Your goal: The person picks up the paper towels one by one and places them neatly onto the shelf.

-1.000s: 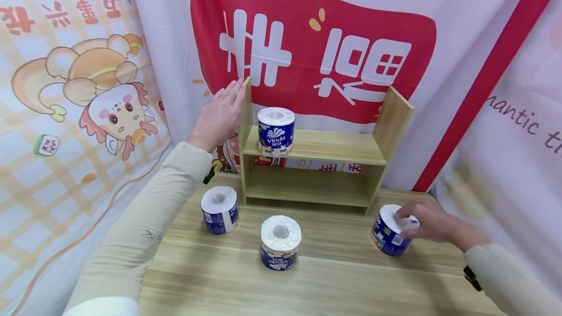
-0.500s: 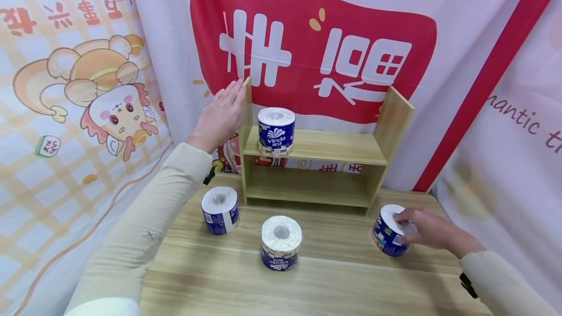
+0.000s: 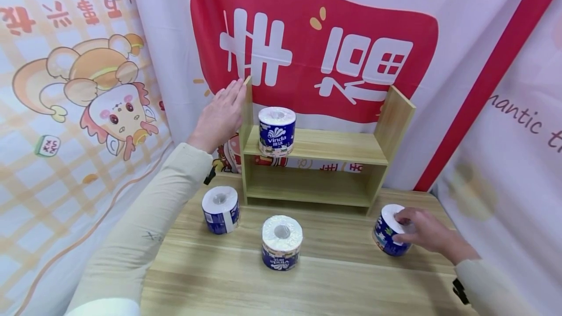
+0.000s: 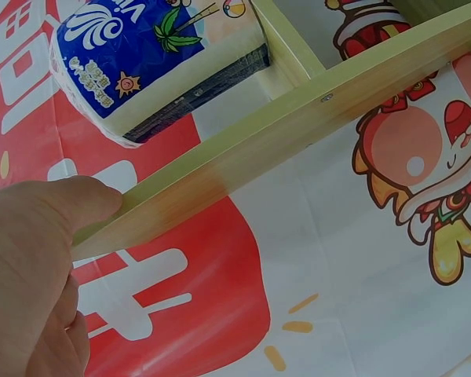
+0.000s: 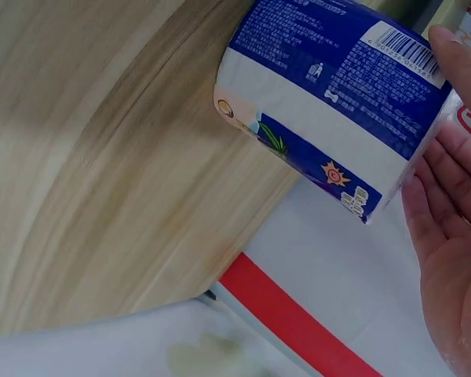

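Note:
My left hand (image 3: 219, 116) grips the upper edge of the left side panel (image 4: 220, 169) of a small two-tier wooden shelf (image 3: 342, 148); its thumb lies on the inner face. On the upper tier, close to that panel, stands a blue-and-white wrapped toilet roll (image 3: 277, 133). To the right of the shelf, my right hand (image 3: 426, 233) pinches another toilet roll (image 3: 388, 235), which stands upright on the table. In the right wrist view the right thumb presses beside this roll's barcode (image 5: 404, 51), and the other fingers lie at its top end.
Two more toilet rolls stand upright on the wooden table (image 3: 333, 286), one at the left (image 3: 221, 211) and one in front of the shelf (image 3: 281, 245). Printed white cloth (image 3: 175, 23) hangs behind and along both sides.
My right hand and forearm have shifted slightly left, with the thumb and fingers settling onto the right-hand roll. The left hand, the shelf and the rolls stay in place.

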Demonstrator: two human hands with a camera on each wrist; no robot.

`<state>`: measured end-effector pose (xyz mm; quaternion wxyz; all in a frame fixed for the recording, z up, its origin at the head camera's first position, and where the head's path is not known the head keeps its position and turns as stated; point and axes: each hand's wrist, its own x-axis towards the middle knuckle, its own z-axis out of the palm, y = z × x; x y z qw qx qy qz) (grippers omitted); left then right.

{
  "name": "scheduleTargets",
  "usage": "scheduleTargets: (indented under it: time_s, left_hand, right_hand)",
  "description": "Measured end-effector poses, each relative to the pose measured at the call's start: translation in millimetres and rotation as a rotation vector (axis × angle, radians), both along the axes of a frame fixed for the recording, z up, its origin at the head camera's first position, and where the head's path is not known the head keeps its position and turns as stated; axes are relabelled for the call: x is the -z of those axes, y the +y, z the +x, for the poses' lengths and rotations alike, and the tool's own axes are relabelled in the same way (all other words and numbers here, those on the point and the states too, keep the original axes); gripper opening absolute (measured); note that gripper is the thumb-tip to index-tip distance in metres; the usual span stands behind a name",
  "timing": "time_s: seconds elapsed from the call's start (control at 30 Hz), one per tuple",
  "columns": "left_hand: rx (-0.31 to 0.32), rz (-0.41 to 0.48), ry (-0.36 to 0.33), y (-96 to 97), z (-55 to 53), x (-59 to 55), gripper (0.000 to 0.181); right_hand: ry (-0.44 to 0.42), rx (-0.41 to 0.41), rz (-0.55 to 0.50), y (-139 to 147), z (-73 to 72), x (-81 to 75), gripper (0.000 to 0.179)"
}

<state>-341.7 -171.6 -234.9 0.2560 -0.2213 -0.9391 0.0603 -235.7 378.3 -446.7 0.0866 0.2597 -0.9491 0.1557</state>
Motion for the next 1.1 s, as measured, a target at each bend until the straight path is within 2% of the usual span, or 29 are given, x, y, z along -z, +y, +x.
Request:
scheduleTargets:
  time_s: [0.2,0.37,0.6,0.83,1.1]
  left_hand:
    - [0.004,-0.002,0.007,-0.5,-0.9,0.0,0.078]
    - [0.004,-0.004,0.002,-0.8,-0.4,-0.2,0.082]
    - [0.0,-0.004,-0.006,-0.4,-0.7,0.2,0.083]
    - [0.001,0.002,-0.003,-0.9,0.5,-0.1,0.085]
    - [-0.001,-0.001,-0.009,0.2,0.0,-0.3,0.084]
  right_hand:
    - [-0.035,0.049,-0.021,0,-4.5,3.2,0.043]
    - [-0.047,0.041,-0.037,-1,-6.4,2.8,0.038]
    - [-0.138,0.066,-0.028,0,-9.4,0.0,0.034]
    - [-0.185,0.035,-0.032,-1,-11.7,-5.2,0.031]
    - [-0.212,0.039,-0.026,-3,-9.6,-10.0,0.034]
